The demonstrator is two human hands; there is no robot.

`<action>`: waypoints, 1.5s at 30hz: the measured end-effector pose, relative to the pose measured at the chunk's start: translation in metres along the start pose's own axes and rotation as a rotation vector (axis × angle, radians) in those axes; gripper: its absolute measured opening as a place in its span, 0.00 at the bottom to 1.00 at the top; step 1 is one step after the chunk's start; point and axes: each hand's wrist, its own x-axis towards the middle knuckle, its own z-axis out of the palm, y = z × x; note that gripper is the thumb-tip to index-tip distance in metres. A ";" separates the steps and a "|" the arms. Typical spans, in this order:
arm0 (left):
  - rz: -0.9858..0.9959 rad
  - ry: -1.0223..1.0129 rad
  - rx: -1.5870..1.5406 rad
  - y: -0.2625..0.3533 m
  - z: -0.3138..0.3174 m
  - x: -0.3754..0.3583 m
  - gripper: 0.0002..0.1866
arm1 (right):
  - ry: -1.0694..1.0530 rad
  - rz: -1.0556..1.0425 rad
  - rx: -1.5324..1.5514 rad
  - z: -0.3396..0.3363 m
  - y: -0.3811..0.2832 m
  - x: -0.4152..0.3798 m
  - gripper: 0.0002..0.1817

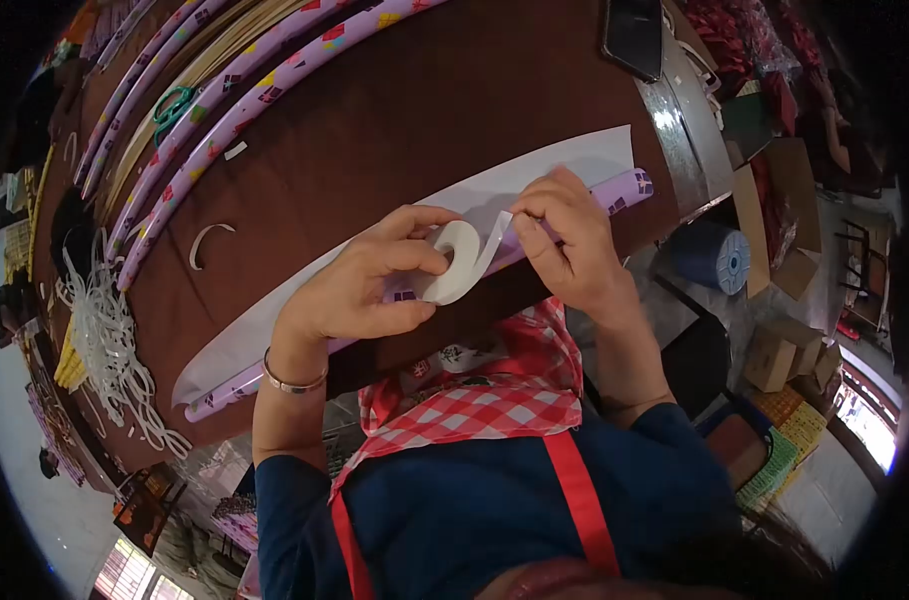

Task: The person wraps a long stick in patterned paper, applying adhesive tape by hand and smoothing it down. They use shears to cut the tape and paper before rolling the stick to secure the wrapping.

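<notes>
Left hand curled, thumb and fingers clamped on white tape roll at table's near edge. Right hand just beside, fingertips pinched on the loose tape end. Both over purple wrapped roll and white sheet. Farther: brown table, more rolls.

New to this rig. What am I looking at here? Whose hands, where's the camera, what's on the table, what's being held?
There is no machine here: a person works with two bare hands, and the single picture comes from a camera worn on their head, looking down, so the fisheye view bends everything. The left hand holds a roll of white tape. The right hand pinches the loose tape end between its fingers. Both hands rest over a purple patterned roll of wrapping paper with a white sheet unrolled on the brown table. Further off lie more purple rolls, green scissors and a pile of white strips.
</notes>
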 end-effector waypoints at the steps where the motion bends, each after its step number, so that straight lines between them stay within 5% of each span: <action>1: 0.001 -0.006 0.003 0.000 0.000 0.000 0.18 | 0.002 -0.007 0.005 0.000 0.001 0.000 0.06; 30: -0.179 0.179 -0.129 0.006 -0.014 -0.023 0.25 | 0.278 0.073 -0.622 -0.043 0.046 0.003 0.02; 45: -0.242 0.555 -0.250 0.001 -0.010 -0.104 0.25 | 0.217 0.250 -0.772 -0.046 0.040 0.016 0.04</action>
